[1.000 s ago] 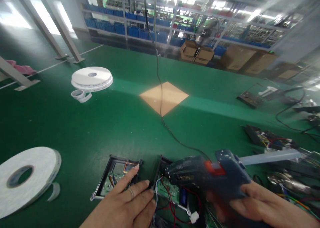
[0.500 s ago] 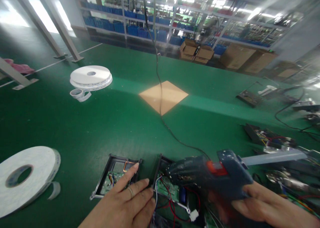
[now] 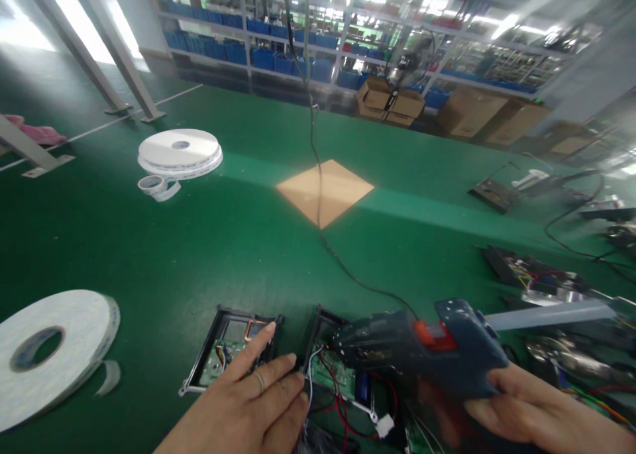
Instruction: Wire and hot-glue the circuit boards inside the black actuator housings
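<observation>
My left hand [image 3: 243, 401] lies flat with fingers stretched out over an opened black device housing [image 3: 223, 348], the fingertips touching its frame and the circuit board inside. A second open housing [image 3: 342, 381] with a green board and red, black and white wires sits beside it. My right hand [image 3: 527, 417] is wrapped round the grip of a dark blue hot glue gun [image 3: 427, 351] with an orange trigger part. The gun's nozzle points left and down over the second housing. A clear glue stick [image 3: 541, 316] sticks out of its back.
The green bench top [image 3: 199, 242] carries a large white tape roll [image 3: 50, 348] at the left, flat white rolls [image 3: 179, 152] farther back, a brown square sheet [image 3: 325, 190], a black cable [image 3: 318, 175] hanging down, and more boards and wires [image 3: 536, 275] at the right. Shelves and cardboard boxes stand behind.
Almost nothing has moved. The view has drifted slightly upward and the glue gun has shifted a little to the right; both hands keep their places.
</observation>
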A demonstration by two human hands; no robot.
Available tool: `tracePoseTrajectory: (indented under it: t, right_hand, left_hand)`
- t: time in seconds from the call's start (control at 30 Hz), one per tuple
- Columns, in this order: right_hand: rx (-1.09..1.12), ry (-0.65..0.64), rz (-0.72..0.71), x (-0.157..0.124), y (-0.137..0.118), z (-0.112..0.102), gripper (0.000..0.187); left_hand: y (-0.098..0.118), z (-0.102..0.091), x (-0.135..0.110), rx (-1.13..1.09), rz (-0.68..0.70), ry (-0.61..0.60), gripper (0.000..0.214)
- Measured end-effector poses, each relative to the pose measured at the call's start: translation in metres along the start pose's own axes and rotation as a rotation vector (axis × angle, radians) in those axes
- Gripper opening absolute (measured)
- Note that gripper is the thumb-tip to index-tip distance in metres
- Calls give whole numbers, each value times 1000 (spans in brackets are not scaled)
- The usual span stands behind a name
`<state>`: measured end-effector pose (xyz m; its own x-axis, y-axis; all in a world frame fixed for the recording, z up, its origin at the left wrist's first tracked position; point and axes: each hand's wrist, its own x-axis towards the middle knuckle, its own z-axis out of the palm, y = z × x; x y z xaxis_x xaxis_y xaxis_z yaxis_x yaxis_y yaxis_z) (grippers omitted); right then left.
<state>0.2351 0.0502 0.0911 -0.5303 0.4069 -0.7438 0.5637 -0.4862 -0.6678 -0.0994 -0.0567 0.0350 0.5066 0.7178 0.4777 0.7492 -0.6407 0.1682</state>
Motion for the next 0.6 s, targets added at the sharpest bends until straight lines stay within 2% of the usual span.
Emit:
tracePoseTrajectory:
  t: [0.13,0.2,0.37,0.6]
  right_hand:
    - [32,76,-5,-3,-3,2,58]
    - [13,77,-17,-4,-2,2,58]
    - [-36,-9,-49,-1,8,-4,53]
    - [7,96,2,-8,-9,10,60]
  left_hand:
    - [-9,-14,4,36,158,-181,26]
    - [-12,-17,5,44,168,-182,25]
    - [-10,-16,5,54,162,-148,29]
    - [-11,-15,6,76,170,-191,26]
